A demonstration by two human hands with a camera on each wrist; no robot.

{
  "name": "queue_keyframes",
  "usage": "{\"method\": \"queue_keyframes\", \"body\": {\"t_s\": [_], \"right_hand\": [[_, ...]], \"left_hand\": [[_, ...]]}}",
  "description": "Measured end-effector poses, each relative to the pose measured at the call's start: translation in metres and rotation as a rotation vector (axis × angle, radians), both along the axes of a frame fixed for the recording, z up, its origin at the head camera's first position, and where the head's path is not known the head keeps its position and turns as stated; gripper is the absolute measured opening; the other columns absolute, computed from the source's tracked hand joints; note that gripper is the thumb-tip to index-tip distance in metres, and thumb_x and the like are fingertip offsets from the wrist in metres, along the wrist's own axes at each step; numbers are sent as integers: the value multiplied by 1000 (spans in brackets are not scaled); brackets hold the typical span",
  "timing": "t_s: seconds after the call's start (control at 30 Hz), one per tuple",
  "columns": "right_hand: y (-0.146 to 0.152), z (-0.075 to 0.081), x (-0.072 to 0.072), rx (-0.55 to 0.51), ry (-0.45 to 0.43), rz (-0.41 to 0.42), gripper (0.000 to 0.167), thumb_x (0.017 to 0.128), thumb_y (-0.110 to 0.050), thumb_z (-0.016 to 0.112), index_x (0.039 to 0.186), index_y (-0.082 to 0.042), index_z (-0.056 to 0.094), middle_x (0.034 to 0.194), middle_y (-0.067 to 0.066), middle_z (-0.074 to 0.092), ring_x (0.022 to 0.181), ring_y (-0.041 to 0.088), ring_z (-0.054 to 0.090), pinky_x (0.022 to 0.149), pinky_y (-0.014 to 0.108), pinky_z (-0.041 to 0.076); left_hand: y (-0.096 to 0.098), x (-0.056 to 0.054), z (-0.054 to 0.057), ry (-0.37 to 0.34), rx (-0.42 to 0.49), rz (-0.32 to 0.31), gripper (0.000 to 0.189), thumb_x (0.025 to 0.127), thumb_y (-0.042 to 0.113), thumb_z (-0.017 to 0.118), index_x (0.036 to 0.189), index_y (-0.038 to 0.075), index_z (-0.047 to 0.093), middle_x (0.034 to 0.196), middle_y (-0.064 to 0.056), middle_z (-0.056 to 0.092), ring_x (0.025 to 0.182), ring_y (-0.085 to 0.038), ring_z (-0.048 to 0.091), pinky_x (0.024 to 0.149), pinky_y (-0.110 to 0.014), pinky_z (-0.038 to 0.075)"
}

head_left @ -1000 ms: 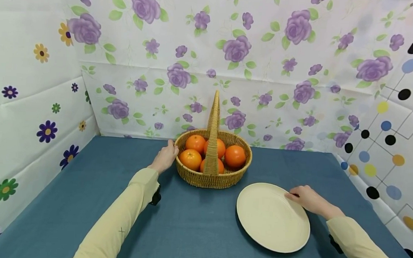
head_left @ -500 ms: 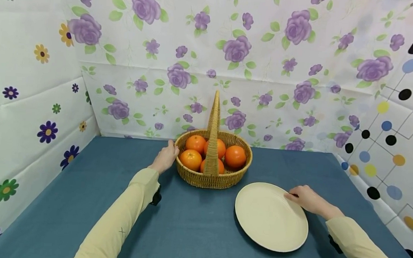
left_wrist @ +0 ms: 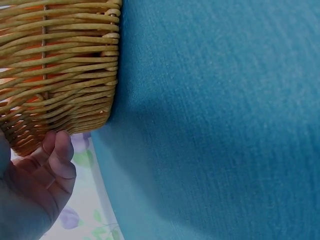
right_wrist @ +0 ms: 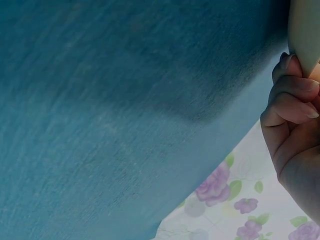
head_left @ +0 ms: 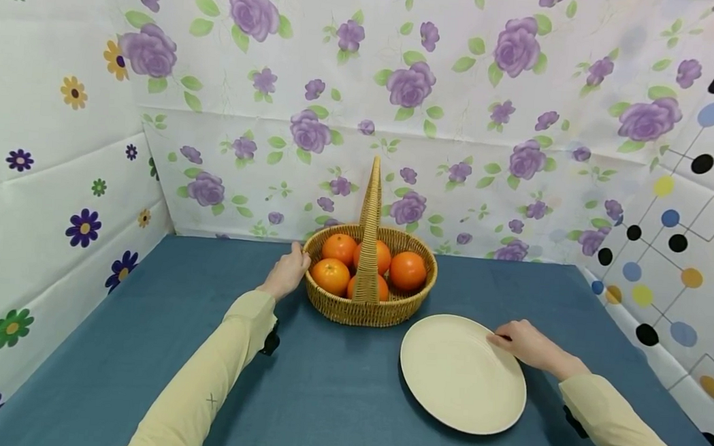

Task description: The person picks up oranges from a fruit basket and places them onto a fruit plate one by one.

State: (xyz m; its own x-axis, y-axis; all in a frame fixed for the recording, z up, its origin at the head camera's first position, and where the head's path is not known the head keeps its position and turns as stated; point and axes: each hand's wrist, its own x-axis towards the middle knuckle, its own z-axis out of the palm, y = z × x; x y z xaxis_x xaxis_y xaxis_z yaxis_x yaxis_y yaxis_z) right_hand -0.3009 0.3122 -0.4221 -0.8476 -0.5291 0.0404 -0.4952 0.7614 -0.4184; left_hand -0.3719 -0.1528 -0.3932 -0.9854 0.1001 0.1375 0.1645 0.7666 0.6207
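Note:
A wicker basket (head_left: 357,313) with a tall arched handle stands at the back middle of the table and holds several oranges (head_left: 408,271). My left hand (head_left: 287,272) grips the basket's left rim; in the left wrist view its fingers curl at the woven side (left_wrist: 65,75). Right of and in front of the basket is a round cream plate (head_left: 461,376) with nothing on it. My right hand (head_left: 526,345) pinches the plate's upper right rim, thumb on top. In the right wrist view, the curled fingers (right_wrist: 292,107) lie under the plate's edge (right_wrist: 304,35).
A blue cloth (head_left: 316,391) covers the table. Behind it hangs a white sheet with purple roses (head_left: 414,83). Patterned side sheets stand at the left (head_left: 43,231) and right (head_left: 685,284). The basket's handle rises well above the oranges.
The plate has shifted slightly to the left, and my right hand has moved with it. My left hand and the basket have stayed in place.

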Motion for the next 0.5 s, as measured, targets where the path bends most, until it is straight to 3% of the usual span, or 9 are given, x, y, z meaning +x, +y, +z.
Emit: {"method": "queue_keyframes", "body": {"t_s": [0.5], "right_hand": [[-12,0,-1,-11,8,20,33,91,-17,55,59,-11,50,49,-9,27,39,3,24,42,22,25]], "left_hand": [[0,1,1,4,-12,-3,16,97,19,27,97,4,31,65,-9,38,53,-24,40,49,-33,32]]}}
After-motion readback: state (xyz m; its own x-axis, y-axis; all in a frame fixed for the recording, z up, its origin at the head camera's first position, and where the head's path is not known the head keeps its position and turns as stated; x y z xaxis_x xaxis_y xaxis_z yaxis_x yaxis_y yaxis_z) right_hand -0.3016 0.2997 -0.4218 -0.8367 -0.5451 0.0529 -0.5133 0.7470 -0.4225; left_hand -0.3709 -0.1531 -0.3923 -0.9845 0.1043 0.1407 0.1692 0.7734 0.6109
